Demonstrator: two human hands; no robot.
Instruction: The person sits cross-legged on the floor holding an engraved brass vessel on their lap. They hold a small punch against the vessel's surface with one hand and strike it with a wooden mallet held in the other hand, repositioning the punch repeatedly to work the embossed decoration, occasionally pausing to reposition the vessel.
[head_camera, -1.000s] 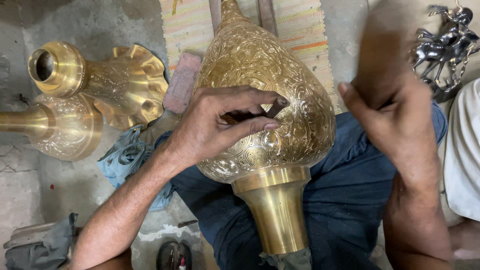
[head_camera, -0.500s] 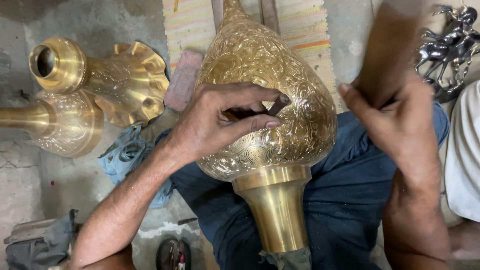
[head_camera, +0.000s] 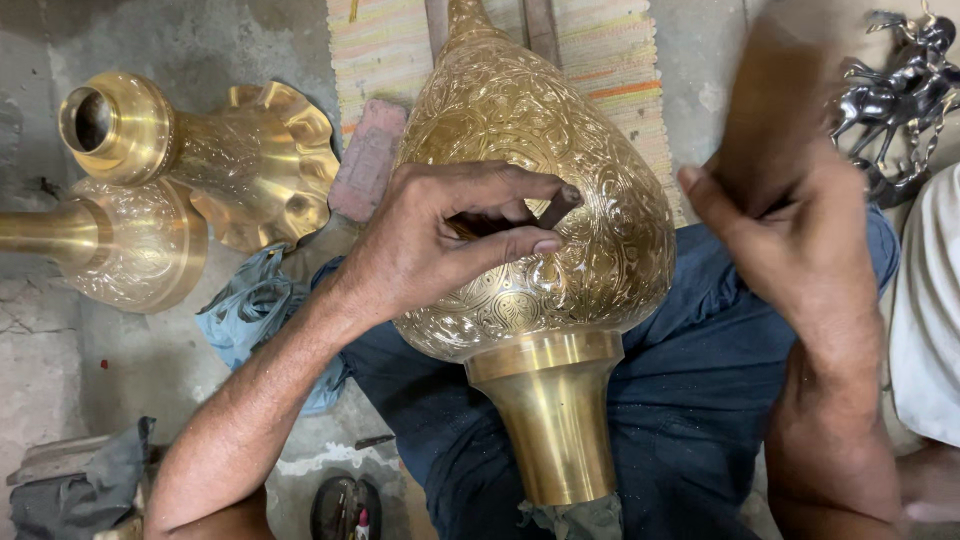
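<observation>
My left hand (head_camera: 440, 240) rests on the big brass vase (head_camera: 560, 200) that lies across my lap. My thumb and fingers (head_camera: 545, 245) are pinched shut on a small dark chisel (head_camera: 556, 205), and its tip touches the carved side of the vase. To do this well, I think I should keep the chisel tip right on the line of the pattern and hold it steady, so it does not slip and scratch the shiny metal. My left wrist is bent a little and my arm comes up from the lower left.

My right hand (head_camera: 800, 240) is off to the side of the vase, raised up, well apart from my left hand. It is curled tight around a wooden mallet (head_camera: 770, 120), which looks blurry. I think each hit should be small and land flat on the chisel top.

The plain smooth neck of the vase points toward me, below my left hand. Under it are my dark blue trousers (head_camera: 690, 420).

Farther out, past my left hand, two more brass pieces (head_camera: 200, 180) lie on the grey floor (head_camera: 130, 370), with a blue cloth (head_camera: 250, 310) near them. Beyond my right hand stands a dark metal figure (head_camera: 895, 90). A striped mat (head_camera: 600, 60) lies behind the vase.
</observation>
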